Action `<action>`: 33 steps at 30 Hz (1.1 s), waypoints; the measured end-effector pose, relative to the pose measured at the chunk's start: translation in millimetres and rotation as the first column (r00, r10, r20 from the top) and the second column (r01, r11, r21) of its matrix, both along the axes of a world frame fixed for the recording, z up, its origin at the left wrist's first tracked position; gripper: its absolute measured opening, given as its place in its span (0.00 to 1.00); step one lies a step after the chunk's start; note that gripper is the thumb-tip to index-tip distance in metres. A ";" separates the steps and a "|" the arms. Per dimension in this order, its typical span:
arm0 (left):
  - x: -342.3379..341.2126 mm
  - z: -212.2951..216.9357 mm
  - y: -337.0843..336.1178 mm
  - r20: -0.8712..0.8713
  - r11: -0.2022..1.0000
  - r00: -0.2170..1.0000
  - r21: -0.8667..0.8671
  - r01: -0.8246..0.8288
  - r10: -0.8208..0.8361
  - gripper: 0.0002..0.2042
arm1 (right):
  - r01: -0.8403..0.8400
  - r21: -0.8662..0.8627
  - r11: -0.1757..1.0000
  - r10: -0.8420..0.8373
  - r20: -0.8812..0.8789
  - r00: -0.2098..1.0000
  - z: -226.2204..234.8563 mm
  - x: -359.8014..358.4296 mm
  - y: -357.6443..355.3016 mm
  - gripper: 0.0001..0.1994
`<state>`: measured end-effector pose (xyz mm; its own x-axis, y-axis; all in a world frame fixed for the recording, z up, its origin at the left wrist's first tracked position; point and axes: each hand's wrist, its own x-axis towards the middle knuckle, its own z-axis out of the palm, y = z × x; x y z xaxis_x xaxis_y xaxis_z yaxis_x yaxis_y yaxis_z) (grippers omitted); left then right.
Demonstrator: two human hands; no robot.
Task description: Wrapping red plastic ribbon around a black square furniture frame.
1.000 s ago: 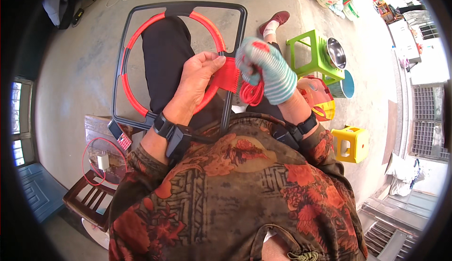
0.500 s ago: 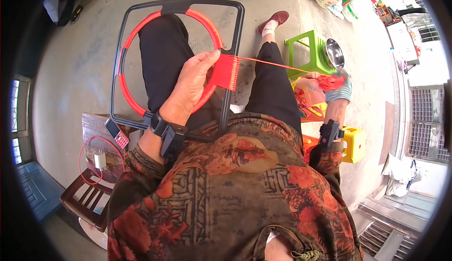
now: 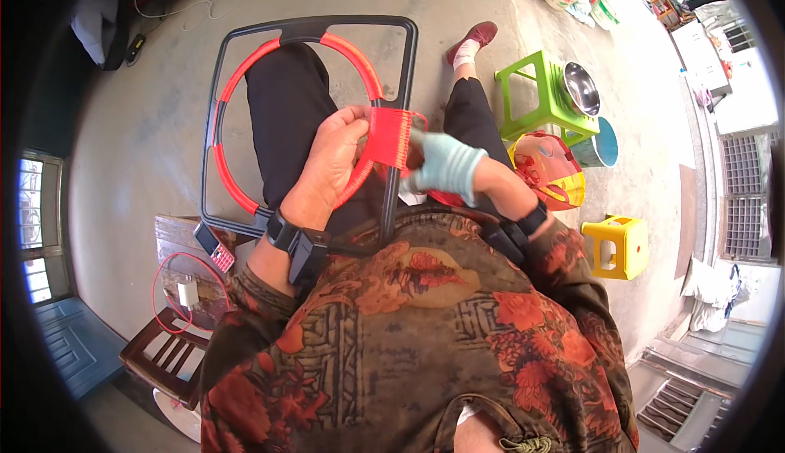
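A black tubular frame (image 3: 352,20) with rounded corners rests over my left thigh. Inside it is a ring (image 3: 231,181) wrapped in red cord, with black stretches between the red ones. A tight red cord wrapping (image 3: 388,136) joins the ring to the frame's right bar. My bare left hand (image 3: 331,157) is closed on the ring just left of this wrapping. At the bar's other side is my right hand (image 3: 448,165), in a light blue glove, its fingers curled and partly blurred. Red cord (image 3: 446,198) shows below the glove; the fingertips are hidden near the bar.
On the right stand a green stool (image 3: 549,101) with a metal bowl (image 3: 580,89), a blue bucket (image 3: 603,144), a red-and-yellow bag (image 3: 549,177) and a yellow stool (image 3: 625,247). At left, a wooden chair (image 3: 168,356) stands near a phone (image 3: 214,247) and a white charger (image 3: 188,293).
My right hand has come in from the far right to the frame's side bar, bringing the red cord bundle. The stretched strand has gone slack. My left hand keeps its hold on the ring.
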<state>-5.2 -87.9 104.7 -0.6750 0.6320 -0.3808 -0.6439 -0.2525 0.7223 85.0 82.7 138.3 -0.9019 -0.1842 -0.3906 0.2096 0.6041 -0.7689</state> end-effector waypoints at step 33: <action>-0.6 8.8 -0.7 -0.192 0.987 0.970 -0.027 -0.155 0.147 0.07 | 0.494 -0.858 -0.139 -0.957 0.245 0.157 -50.2 103.8 194.8 0.16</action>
